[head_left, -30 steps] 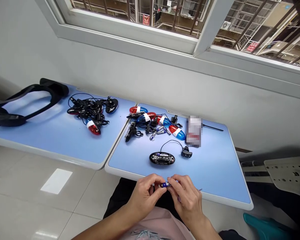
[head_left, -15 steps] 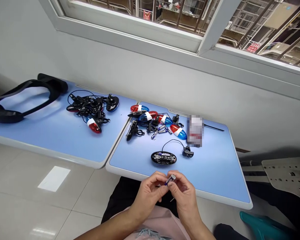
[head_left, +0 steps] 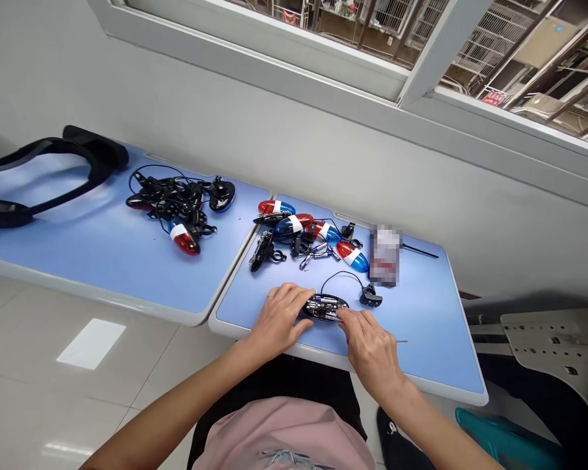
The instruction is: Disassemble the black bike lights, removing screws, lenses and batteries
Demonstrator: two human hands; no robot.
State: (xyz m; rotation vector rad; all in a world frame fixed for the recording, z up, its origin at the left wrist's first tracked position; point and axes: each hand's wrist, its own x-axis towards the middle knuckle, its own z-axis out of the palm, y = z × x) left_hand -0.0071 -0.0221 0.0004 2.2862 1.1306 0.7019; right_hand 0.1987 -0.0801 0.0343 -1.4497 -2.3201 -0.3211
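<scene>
The oval black light housing (head_left: 318, 307) lies open-side up near the front edge of the right table, with silver-and-purple batteries and wiring inside. My left hand (head_left: 281, 320) grips its left end between thumb and fingers. At the lower right of the housing, my right hand (head_left: 372, 343) is closed at the end of a battery (head_left: 331, 317) lying in the lower slot; its fingertips partly cover that end. A thin metal rod (head_left: 402, 341) sticks out past the right hand, its other end hidden. A black cable joins the housing to a small clamp switch (head_left: 371, 297).
Behind lie red-and-blue lamp covers (head_left: 351, 256), several loose batteries (head_left: 318, 254) and opened black housings (head_left: 261, 253). A blurred packet (head_left: 385, 254) lies right of them. On the left table (head_left: 102, 261) are assembled lights (head_left: 183, 238) and a black headset-like frame (head_left: 100, 179).
Both hands have moved forward from the lap to the housing, bringing the battery to it. My left hand has let go of the battery and now holds the housing.
</scene>
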